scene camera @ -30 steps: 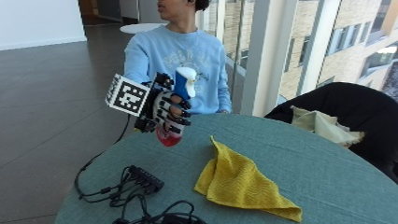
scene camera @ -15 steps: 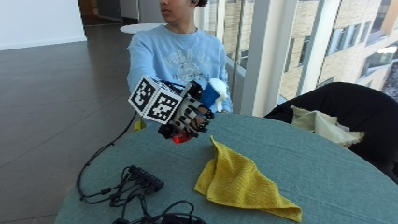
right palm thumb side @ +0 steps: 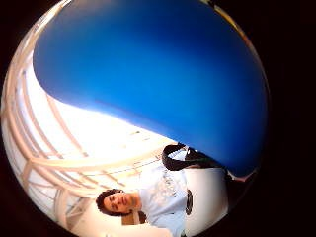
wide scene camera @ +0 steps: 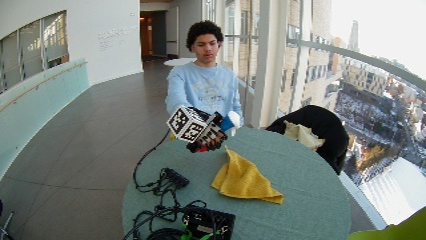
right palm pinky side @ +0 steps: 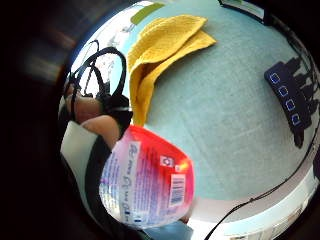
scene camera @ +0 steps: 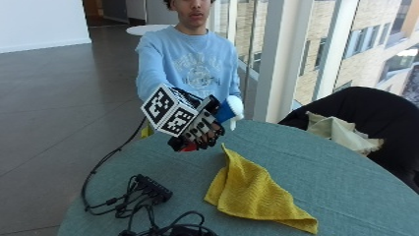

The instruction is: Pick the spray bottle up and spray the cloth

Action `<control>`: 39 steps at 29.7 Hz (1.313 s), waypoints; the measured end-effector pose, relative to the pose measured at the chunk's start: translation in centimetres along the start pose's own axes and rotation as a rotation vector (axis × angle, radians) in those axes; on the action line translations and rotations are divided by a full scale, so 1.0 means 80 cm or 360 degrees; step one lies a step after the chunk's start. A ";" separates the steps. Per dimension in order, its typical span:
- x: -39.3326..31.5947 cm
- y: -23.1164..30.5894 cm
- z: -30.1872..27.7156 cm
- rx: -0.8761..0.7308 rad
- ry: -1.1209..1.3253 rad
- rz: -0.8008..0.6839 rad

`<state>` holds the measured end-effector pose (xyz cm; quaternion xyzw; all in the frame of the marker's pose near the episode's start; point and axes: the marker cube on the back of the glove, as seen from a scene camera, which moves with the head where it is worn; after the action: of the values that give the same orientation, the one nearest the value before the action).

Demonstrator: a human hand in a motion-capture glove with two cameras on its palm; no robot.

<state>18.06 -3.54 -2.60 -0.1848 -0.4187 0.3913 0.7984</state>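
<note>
Blue spray bottle (right palm thumb side: 163, 74) fills the view — person's face (right palm thumb side: 116, 201) beyond.

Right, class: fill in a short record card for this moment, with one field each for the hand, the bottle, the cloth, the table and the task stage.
hand: gloved right hand grips the bottle, raised above the table
bottle: spray bottle, tipped, white-and-blue head toward the cloth, red base
cloth: yellow cloth, folded, lying flat on the table
table: round, teal top
other: black cables near the edge
stage: bottle picked up; no spray seen
</note>
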 end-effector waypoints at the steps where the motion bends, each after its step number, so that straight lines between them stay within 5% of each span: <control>1: 0.002 0.000 0.000 -0.0002 0.0001 0.0011; 39: 0.024 0.000 0.009 -0.0093 0.0058 0.0177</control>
<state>18.17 -2.06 -1.14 -0.2381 -0.4044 0.4193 0.7771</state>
